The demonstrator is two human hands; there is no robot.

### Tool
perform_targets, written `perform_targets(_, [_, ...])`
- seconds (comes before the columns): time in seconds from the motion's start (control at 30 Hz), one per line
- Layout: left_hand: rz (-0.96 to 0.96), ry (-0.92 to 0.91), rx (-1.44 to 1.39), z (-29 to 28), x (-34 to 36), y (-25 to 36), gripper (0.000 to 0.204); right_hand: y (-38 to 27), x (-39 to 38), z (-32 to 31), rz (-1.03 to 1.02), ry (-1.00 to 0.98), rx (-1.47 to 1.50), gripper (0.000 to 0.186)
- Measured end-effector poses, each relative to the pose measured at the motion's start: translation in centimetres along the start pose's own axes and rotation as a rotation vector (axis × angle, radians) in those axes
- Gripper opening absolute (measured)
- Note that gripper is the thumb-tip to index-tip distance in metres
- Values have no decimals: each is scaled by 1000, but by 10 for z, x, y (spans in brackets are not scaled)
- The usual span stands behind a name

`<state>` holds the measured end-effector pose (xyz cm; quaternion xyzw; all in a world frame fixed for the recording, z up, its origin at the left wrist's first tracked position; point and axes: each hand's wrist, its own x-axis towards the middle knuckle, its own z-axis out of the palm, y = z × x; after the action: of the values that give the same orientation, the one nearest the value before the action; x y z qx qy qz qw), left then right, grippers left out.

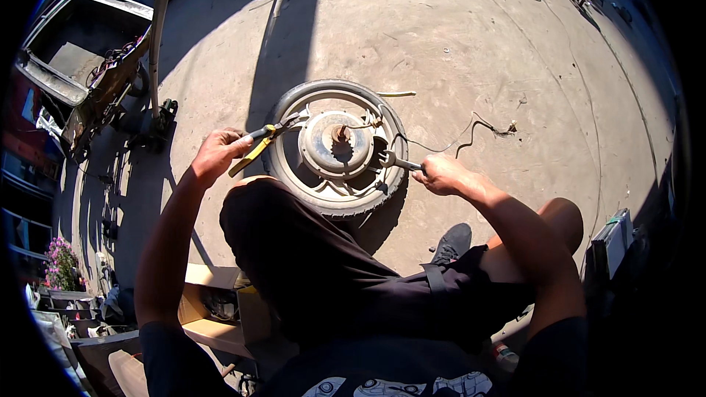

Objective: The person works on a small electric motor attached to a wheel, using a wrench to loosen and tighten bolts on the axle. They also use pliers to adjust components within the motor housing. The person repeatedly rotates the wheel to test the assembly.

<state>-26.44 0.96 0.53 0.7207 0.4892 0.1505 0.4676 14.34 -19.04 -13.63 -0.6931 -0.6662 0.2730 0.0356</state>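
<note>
Several printed cars (462, 385) mark the shirt (346, 359); left hand (218, 154) grips pliers (275, 131), right hand (443, 174) wrench (402, 164).

I have open passage over the floor (441, 51) beyond the wheel (323, 144), but its stub axle (340, 134) juts up mid-wheel, a loose cable (507, 131) trails to the right, and a bent knee (251, 198) crowds the near-left edge.

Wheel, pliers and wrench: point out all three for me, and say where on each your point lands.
Wheel (318, 141): head view, on the grey face of its hub.
Pliers (272, 131): head view, where the handles meet.
Wrench (402, 164): head view, on its shaft.
</note>
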Motion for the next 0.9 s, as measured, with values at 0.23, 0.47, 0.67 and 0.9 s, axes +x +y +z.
perform_targets(0.23, [-296,-136,219,66,69,-3,32,-30,35,13,110,-27,67,40])
perform_targets(0.47, [-251,-180,407,92,96,-2,34,-26,54,38,100,124,34,32])
perform_targets(0.67, [-211,-203,473,94,108,-4,36,-30,67,35,112,190,47,29])
perform_targets(0.9, [-151,-227,650,94,117,8,39,-35,86,46,73,274,-30,14])
